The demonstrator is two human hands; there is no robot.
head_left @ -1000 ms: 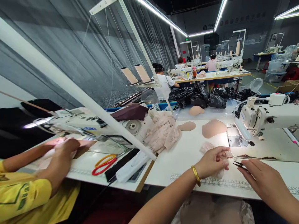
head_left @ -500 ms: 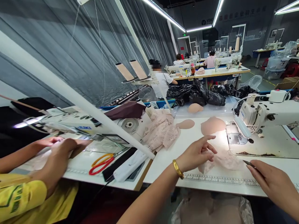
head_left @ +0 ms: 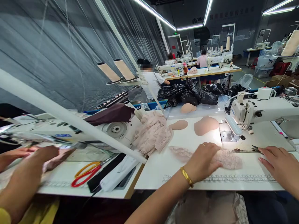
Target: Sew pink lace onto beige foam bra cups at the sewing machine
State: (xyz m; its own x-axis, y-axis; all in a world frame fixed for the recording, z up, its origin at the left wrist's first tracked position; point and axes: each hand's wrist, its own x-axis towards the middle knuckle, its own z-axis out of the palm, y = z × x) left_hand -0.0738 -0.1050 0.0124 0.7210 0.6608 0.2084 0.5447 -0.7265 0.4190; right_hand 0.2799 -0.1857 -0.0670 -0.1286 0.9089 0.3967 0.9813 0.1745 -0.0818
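My left hand (head_left: 205, 160), with a gold bangle at the wrist, is over a strip of pale pink lace (head_left: 230, 159) on the white table. Its fingers curl down onto the lace, thumb on the near side; the fingertips are partly hidden. Lace shows on both sides of the hand. In my right hand (head_left: 279, 161) is a small pair of dark thread snips (head_left: 255, 148), blades pointing left, beside the machine bed's front edge. Beyond the lace lie a large beige bra cup (head_left: 206, 125) and a smaller beige pad (head_left: 178, 124).
A white sewing machine (head_left: 263, 109) stands at right, its needle area lit. Crumpled lace (head_left: 153, 130) lies by the left table edge. On the neighbouring table are red-and-yellow-handled scissors (head_left: 86, 174), and a co-worker's hands (head_left: 42, 155) hold fabric. Black plastic bags (head_left: 189, 93) lie behind.
My left hand has come down onto the lace, which now lies more spread out. The right hand, with the snips, has moved slightly away toward the machine. The view has shifted right.
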